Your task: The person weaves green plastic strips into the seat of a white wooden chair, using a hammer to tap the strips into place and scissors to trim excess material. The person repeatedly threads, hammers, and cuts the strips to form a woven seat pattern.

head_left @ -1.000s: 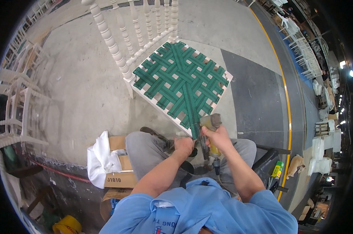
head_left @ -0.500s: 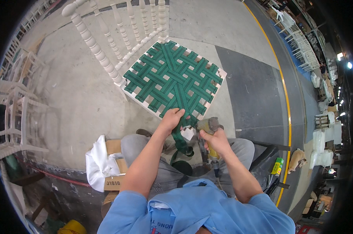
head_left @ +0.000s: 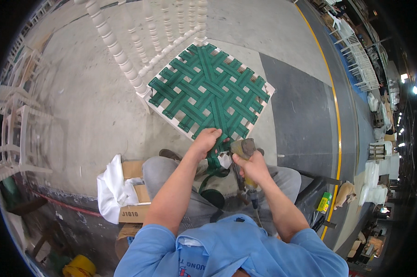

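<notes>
A white chair (head_left: 118,53) with turned spindles stands in front of me, its seat woven with green webbing (head_left: 214,92). At the seat's near corner, my left hand (head_left: 205,142) is closed on the webbing strap. From there the loose strap (head_left: 214,161) hangs down between my knees. My right hand (head_left: 254,168) is wrapped round the handle of a worn yellow and grey staple gun (head_left: 243,147), a hose running from its lower end. The gun's head is beside the strap, close to the near corner; its exact contact is hidden.
On my left sits a cardboard box (head_left: 134,214) with white cloth (head_left: 110,191) draped over it. To my right, a small green and yellow box (head_left: 324,201) lies on a dark surface. More white chairs stand at the left (head_left: 27,124) and far right (head_left: 364,69).
The view has shifted slightly, so the chair appears a little higher and further right. Both hands keep their holds, with the staple gun still close to the near corner.
</notes>
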`<state>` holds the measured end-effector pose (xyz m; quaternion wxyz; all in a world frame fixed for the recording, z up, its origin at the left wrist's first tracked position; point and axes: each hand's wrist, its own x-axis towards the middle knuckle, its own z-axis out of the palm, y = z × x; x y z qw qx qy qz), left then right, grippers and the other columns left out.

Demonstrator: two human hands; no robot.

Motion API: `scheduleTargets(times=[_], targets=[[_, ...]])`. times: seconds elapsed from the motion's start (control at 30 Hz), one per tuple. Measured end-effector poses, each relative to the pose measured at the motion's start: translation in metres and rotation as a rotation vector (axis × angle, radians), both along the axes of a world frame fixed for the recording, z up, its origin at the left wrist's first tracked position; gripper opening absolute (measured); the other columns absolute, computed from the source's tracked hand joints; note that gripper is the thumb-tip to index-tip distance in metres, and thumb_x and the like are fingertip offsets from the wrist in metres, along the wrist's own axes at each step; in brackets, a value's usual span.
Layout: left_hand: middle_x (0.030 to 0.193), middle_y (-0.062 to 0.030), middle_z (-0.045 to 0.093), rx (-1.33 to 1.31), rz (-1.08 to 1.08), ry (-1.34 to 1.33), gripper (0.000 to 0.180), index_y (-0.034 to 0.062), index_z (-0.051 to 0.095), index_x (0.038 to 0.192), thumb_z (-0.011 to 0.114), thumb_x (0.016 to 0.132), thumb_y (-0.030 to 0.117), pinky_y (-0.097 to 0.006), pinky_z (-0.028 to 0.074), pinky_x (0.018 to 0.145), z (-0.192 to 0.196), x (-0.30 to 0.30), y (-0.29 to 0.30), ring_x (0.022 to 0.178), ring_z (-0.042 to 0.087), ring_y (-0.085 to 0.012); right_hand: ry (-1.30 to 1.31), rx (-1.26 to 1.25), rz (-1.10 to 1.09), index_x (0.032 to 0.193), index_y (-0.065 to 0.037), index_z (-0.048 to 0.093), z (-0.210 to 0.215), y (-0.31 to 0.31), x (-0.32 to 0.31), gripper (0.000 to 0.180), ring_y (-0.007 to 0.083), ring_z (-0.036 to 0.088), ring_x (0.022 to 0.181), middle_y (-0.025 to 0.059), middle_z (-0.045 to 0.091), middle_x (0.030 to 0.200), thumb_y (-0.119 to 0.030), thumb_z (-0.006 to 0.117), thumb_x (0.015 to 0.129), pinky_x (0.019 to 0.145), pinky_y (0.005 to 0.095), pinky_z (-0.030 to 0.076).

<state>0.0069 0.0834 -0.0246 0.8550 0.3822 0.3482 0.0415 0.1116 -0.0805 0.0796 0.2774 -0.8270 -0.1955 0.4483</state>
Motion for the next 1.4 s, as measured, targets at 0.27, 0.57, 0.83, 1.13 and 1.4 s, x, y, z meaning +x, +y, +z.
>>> scheduleTargets(times=[0.27, 0.57, 0.83, 1.13, 1.4], targets=[[0.103, -0.0082, 0.076, -0.074, -0.028, -0.016, 0.032, 0.0003, 0.063, 0.120, 0.049, 0.106, 0.026, -0.027, 0.046, 0.047, -0.002, -0.003, 0.003, 0.070, 0.067, -0.0126, 0.044, 0.050, 0.002, 0.100, 0.000, 0.067, -0.008, -0.001, -0.006, 0.035, 0.0139, 0.061, 0.051, 0.0048, 0.063, 0.063, -0.031, 0.077, 0.091, 0.047, 0.0303, 0.048], [0.105, -0.0137, 0.075, -0.118, -0.019, -0.061, 0.033, -0.0037, 0.061, 0.122, 0.050, 0.105, 0.023, -0.031, 0.051, 0.052, 0.001, -0.004, 0.004, 0.073, 0.068, -0.0180, 0.178, 0.189, -0.080, 0.104, 0.000, 0.067, 0.009, -0.012, -0.001, 0.035, 0.0131, 0.060, 0.052, 0.0040, 0.065, 0.074, -0.032, 0.075, 0.094, 0.048, 0.0294, 0.049], [0.105, -0.0148, 0.075, 0.052, -0.082, 0.011, 0.035, -0.0041, 0.059, 0.125, 0.055, 0.104, 0.024, -0.035, 0.058, 0.064, 0.017, -0.010, -0.028, 0.088, 0.072, -0.0217, 0.263, 0.340, -0.380, 0.105, -0.004, 0.066, 0.069, -0.080, 0.038, 0.034, 0.0128, 0.059, 0.057, 0.0037, 0.064, 0.078, -0.036, 0.075, 0.094, 0.050, 0.0300, 0.050], [0.111, -0.0138, 0.071, -0.031, -0.290, 0.071, 0.035, 0.0056, 0.056, 0.125, 0.054, 0.106, 0.035, -0.049, 0.057, 0.086, 0.016, -0.046, -0.095, 0.104, 0.070, -0.0294, 0.129, 0.662, -0.622, 0.104, 0.001, 0.065, 0.114, -0.273, 0.079, 0.033, 0.0119, 0.061, 0.064, 0.0050, 0.065, 0.086, -0.028, 0.077, 0.094, 0.052, 0.0285, 0.049], [0.118, -0.0157, 0.070, 0.030, -0.352, 0.183, 0.037, 0.0097, 0.055, 0.123, 0.056, 0.104, 0.042, -0.054, 0.055, 0.086, 0.024, -0.039, -0.127, 0.105, 0.068, -0.0322, 0.065, 0.615, -1.108, 0.116, -0.005, 0.065, 0.055, -0.463, 0.101, 0.037, 0.0143, 0.063, 0.069, 0.0043, 0.066, 0.092, -0.034, 0.075, 0.094, 0.055, 0.0287, 0.050]])
